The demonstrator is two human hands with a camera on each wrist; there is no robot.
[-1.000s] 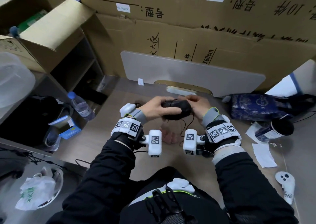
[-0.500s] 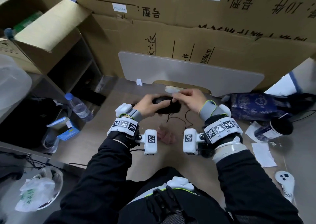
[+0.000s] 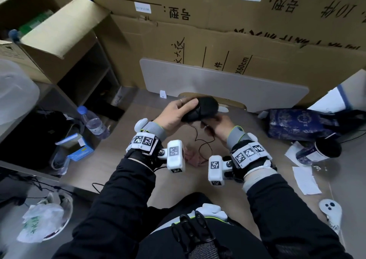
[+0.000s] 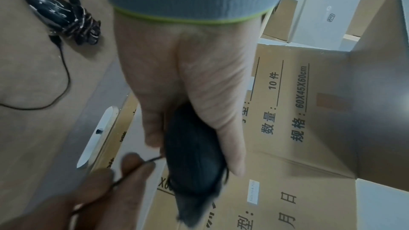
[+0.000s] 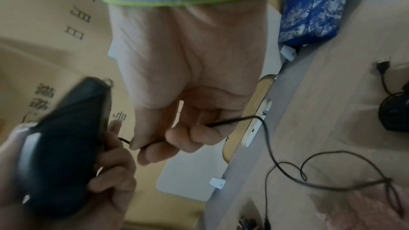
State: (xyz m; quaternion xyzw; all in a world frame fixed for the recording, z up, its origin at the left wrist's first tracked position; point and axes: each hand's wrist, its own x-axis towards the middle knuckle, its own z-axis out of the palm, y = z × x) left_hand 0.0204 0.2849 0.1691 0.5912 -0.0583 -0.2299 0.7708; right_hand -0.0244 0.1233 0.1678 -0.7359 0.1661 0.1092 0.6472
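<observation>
A black wired mouse (image 3: 204, 108) is held up over the back of the wooden desk (image 3: 118, 159). My left hand (image 3: 176, 114) grips it from the left, with fingers and thumb wrapped round its body (image 4: 194, 160). My right hand (image 3: 217, 124) sits just below and to the right, pinching the thin black cable (image 5: 272, 155) close to where it leaves the mouse (image 5: 62, 142). The rest of the cable (image 3: 200, 146) hangs in loose loops down to the desk. A second black mouse (image 4: 50, 11), with its cord wound round it, lies on the desk.
Large cardboard boxes (image 3: 217, 21) and a leaning grey board (image 3: 217, 82) close off the back. A water bottle (image 3: 92, 120) and a blue box (image 3: 79, 150) stand at the left. At the right are a blue patterned bag (image 3: 297, 123), a black-lidded cup (image 3: 320, 150), paper sheets (image 3: 306, 179) and a white controller (image 3: 330, 209).
Both hands moved away from my body with the mouse. My right hand left the mouse body and now pinches the cable below it; more cable hangs loose.
</observation>
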